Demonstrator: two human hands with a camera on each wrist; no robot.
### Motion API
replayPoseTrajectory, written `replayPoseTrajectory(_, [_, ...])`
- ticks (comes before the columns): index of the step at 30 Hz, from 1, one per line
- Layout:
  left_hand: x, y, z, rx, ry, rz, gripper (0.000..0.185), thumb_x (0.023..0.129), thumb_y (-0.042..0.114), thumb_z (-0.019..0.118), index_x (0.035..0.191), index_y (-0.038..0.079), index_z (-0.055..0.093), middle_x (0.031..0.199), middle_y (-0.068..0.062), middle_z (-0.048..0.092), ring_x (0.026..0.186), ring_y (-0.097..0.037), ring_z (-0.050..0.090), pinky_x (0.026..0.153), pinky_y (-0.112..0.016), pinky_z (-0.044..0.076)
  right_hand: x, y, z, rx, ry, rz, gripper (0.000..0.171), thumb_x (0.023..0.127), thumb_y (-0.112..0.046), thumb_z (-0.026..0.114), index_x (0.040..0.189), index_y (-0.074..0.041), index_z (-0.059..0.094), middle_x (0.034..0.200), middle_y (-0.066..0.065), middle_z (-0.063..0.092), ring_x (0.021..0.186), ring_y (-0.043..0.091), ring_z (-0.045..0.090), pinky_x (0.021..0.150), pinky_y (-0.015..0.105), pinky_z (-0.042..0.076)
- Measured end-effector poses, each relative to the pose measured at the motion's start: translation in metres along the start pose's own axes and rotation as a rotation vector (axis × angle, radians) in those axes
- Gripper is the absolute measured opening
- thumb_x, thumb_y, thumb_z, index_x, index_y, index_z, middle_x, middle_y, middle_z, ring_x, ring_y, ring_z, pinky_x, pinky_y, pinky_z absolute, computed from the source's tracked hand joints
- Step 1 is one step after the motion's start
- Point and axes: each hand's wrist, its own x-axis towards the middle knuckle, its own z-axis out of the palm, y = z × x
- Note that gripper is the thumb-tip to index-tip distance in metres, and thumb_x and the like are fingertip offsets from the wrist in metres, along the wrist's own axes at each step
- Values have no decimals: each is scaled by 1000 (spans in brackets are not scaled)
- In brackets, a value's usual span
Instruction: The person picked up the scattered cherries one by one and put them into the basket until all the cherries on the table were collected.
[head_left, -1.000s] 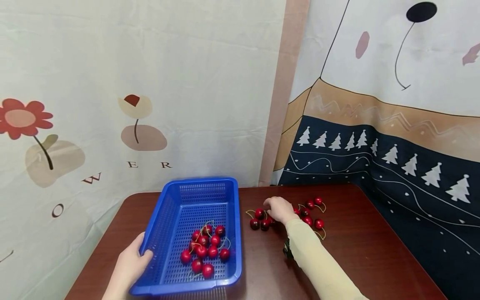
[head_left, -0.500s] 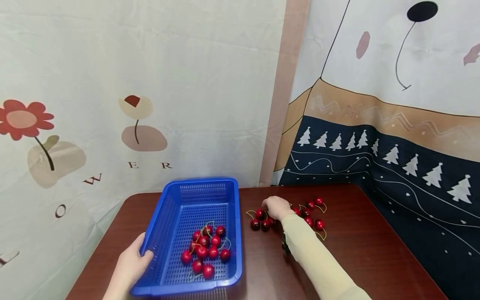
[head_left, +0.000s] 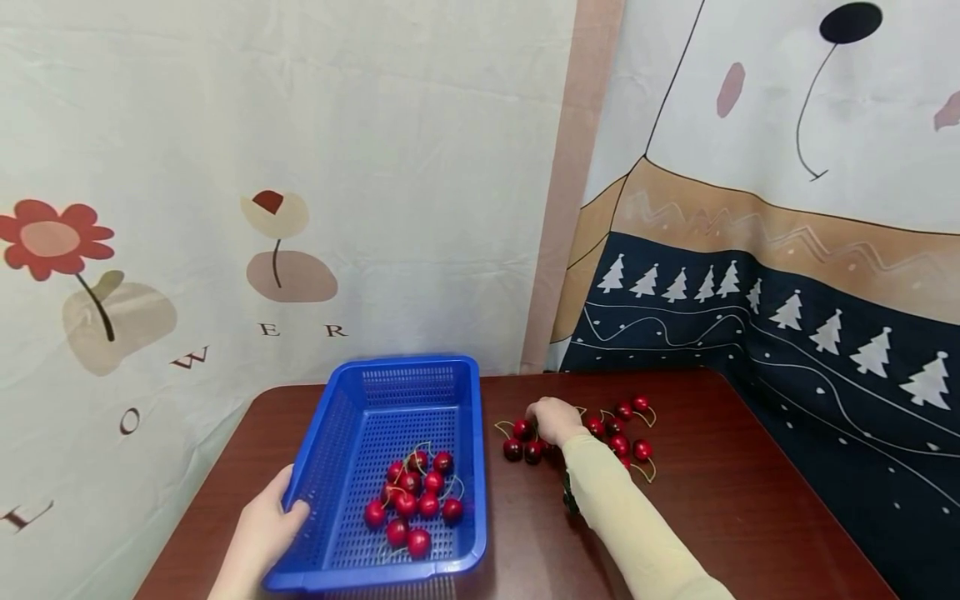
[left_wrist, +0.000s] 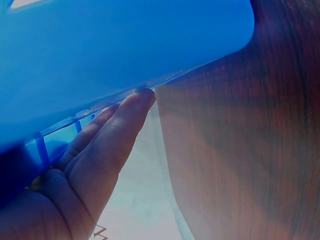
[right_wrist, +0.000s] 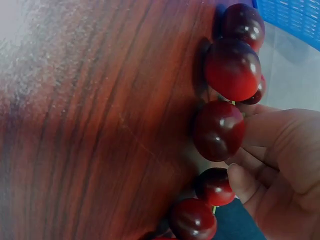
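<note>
— Left hand [head_left: 262, 533]? Gripping the blue basket [head_left: 390, 400] by its near-left rim, fingers [left_wrist: 120, 130] curling underneath.

— Right hand [head_left: 557, 419]? Pinching loose cherries [right_wrist: 219, 131] on bare table [head_left: 720, 500], just beside the basket's right edge.

We see two bare hands and one clothed forearm. The right arm wears a long, close-fitting sleeve [head_left: 630, 525] in pale cream-yellow, smooth and plain, without print or seam that we can make out; it ends at the wrist, leaving the right hand [head_left: 557, 419] uncovered. A small dark device [head_left: 571, 498] sits under that forearm near the wrist; its details are too small to tell. The left hand [head_left: 262, 533] is bare, and we note no sleeve or cuff on the short stretch of wrist in view. We find no rings or bracelets. In the wrist views the fingernails [left_wrist: 145, 92] are short and unpainted.
</note>
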Motion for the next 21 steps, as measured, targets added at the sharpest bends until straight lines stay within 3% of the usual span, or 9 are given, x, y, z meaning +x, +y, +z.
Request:
replayPoseTrajectory(8, [0,0,1,-9,-8,-15,57,90,8,54,144,2,39,119,-31,62,91,-34,64,75,-53,53,-1,2,-2,-17,24,-29,20,85,2,65,87,-15,75,86,3,69,83,19,61,72,39,54])
replayPoseTrajectory(21, [-2,1,0,-9,-4,-10,56,89,8,53,144,2,40,119,-31,62,92,-36,64,75,-53,54,-19,-7,-40,11,-89,-70,15,81,1,73,77,-13,76,76,-1,66,72,16,56,65,35,52])
